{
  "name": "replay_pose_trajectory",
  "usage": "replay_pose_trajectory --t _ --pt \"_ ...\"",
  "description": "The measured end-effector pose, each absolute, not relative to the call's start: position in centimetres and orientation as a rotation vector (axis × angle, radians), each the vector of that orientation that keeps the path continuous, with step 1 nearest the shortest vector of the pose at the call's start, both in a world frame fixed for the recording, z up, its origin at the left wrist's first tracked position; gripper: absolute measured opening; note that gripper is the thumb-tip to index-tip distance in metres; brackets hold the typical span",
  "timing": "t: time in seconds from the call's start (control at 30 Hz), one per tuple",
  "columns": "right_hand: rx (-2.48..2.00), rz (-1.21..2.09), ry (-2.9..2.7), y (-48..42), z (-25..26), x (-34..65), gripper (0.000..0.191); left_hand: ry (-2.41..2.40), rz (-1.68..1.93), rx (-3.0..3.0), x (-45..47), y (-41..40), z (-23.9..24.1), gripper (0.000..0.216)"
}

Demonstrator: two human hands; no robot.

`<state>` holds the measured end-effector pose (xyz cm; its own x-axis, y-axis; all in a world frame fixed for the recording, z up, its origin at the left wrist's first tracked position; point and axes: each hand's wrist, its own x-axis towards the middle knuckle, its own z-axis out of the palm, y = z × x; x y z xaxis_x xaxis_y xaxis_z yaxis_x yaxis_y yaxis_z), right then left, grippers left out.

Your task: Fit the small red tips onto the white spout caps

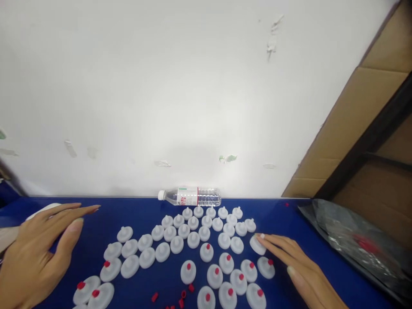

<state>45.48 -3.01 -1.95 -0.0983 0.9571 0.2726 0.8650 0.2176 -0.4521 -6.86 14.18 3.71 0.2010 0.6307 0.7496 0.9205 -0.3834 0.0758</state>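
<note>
Many round white plastic discs with a short central nozzle lie on the blue table, such as this bare white disc (193,240). Several nearer ones carry a small red cap on the nozzle, like the capped disc (214,277). My left hand (41,249) is at the far left, fingers stretched out and thumb apart, holding nothing. My right hand (299,266) reaches in from the lower right with straight fingers. Its fingertips are at a bare white disc (257,245) at the group's right edge, seeming to touch it. Loose red caps (183,294) lie at the front middle.
A clear water bottle (189,197) lies on its side against the white wall (193,86). On the right are a dark plastic bag (350,240) with something red inside and a cardboard panel (354,111). A white object (43,210) is partly hidden behind my left hand.
</note>
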Motion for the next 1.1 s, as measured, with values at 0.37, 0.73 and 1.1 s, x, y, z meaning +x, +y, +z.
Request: replay_pose_trajectory --t 0.37,0.73,1.1 --pt "-1.422 0.114 -1.966 -2.0 -0.2 44.0 0.047 -1.113 -0.941 -2.513 -3.2 10.0 7.5 0.030" --pt "-1.294 -0.060 -2.013 -2.3 0.3 40.3 0.049 -0.949 -0.498 -2.890 1.6 6.4 6.0 0.023" --pt "-1.212 -0.204 -2.102 -3.2 0.9 38.9 0.050 -1.026 -0.334 -3.024 3.1 6.2 4.0 0.010"
